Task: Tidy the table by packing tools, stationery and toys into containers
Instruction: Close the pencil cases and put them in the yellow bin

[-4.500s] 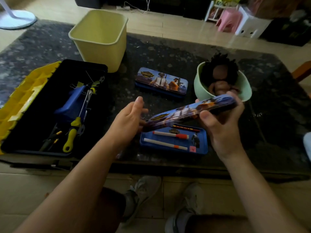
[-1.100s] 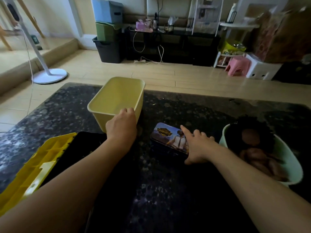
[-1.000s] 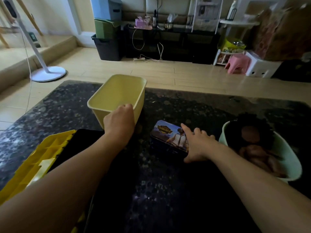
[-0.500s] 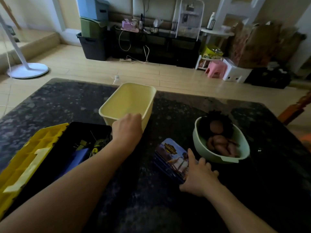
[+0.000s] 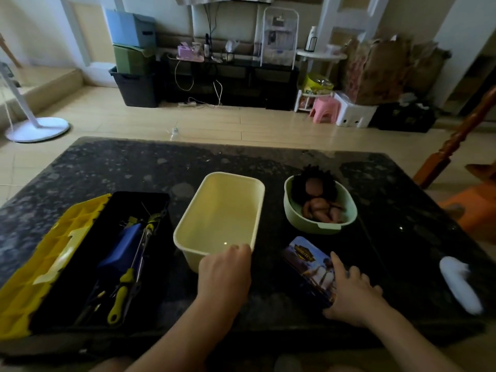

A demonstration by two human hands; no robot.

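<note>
A pale yellow bin (image 5: 222, 210) stands empty in the middle of the dark table. My left hand (image 5: 224, 272) grips its near rim. To its right lies a shut blue pencil case (image 5: 308, 267) with a game picture on the lid. My right hand (image 5: 351, 294) holds the case's near end, with the forefinger stretched along the lid. A green bowl (image 5: 346, 208) behind the case holds a doll (image 5: 316, 197) with black hair. At the left an open black toolbox (image 5: 161, 200) with a yellow lid (image 5: 48, 264) holds a blue block and yellow-handled tools (image 5: 126, 291).
The dark stone table (image 5: 134, 167) ends close to my body. A white object (image 5: 459, 283) lies at the table's right front. A wooden chair part (image 5: 453, 146) and an orange thing stand off the right edge. A fan base (image 5: 37, 128) is on the floor beyond.
My left hand has pulled the yellow bin nearer and to the right of the toolbox. My right hand has dragged the pencil case toward the front edge. Earlier, the case got its lid.
</note>
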